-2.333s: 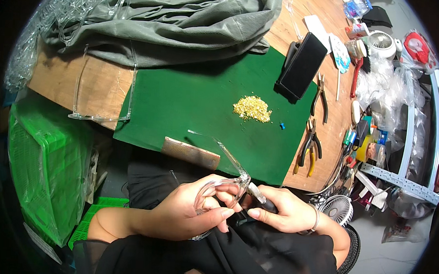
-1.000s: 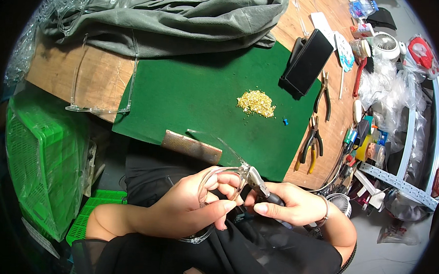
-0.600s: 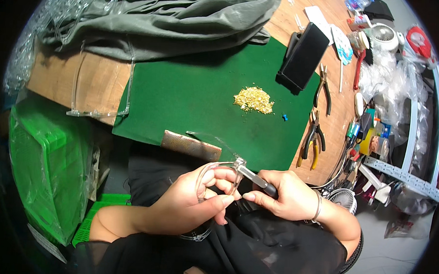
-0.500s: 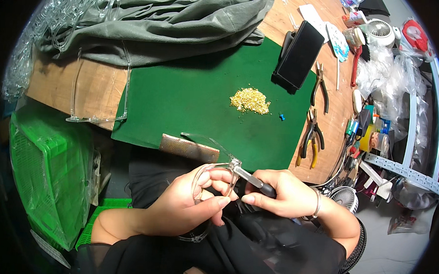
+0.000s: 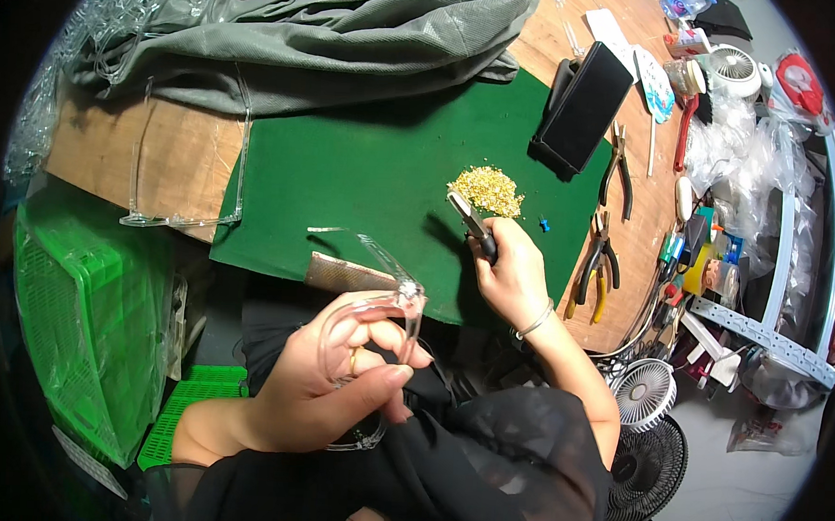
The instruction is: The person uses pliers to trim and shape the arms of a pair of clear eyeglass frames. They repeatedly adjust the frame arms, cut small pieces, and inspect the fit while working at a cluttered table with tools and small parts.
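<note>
My left hand [image 5: 333, 378] is closed around a clear plastic eyeglass frame [image 5: 323, 342], above my lap. One hinge corner points up, and a thin clear temple arm reaches toward the mat. My right hand [image 5: 518, 272] grips a black-handled metal tool [image 5: 475, 228], apparently pliers, whose tip is at the near edge of a pile of small gold-coloured metal parts [image 5: 491, 189]. Whether a part sits in the tip is too small to tell. The pile lies on a green mat [image 5: 365, 174]. A worn, flat brown block [image 5: 347, 273] is at the mat's near edge, beyond my left hand.
A blue pushpin-like piece [image 5: 544, 225] lies right of the pile. Further right are a black phone-like slab [image 5: 587, 105] and two pliers [image 5: 617, 171] [image 5: 594, 264]. Grey cloth [image 5: 334, 47] and another clear frame [image 5: 182, 220] are at left, above a green crate [image 5: 89, 311].
My right hand has moved the tool away from the frame's hinge, forward to the gold pile. My left hand, still holding the frame, has shifted slightly left.
</note>
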The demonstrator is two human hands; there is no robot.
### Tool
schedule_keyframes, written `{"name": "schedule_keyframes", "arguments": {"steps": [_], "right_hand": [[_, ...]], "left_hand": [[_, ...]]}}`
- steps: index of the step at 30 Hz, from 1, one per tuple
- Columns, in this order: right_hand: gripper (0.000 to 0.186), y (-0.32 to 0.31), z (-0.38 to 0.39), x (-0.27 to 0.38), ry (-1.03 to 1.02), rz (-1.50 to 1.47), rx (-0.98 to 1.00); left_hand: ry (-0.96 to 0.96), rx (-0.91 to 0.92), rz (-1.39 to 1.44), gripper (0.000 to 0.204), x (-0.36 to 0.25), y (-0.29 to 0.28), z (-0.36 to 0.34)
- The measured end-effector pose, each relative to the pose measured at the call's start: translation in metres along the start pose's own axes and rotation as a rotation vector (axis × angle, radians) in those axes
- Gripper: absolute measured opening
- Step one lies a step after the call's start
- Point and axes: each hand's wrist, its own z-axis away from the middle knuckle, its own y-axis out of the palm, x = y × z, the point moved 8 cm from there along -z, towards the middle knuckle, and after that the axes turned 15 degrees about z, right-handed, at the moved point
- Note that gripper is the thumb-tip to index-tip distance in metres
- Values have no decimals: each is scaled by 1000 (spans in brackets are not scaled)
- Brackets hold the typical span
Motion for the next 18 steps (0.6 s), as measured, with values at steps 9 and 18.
{"name": "schedule_keyframes", "arguments": {"steps": [9,18], "right_hand": [[16,3,-4,3,58,39,-43],[10,-60,16,27,-40,-636,-79]], "left_hand": [[-112,57,21,50,17,12,-10],[-110,22,41,49,23,18,-10]]}}
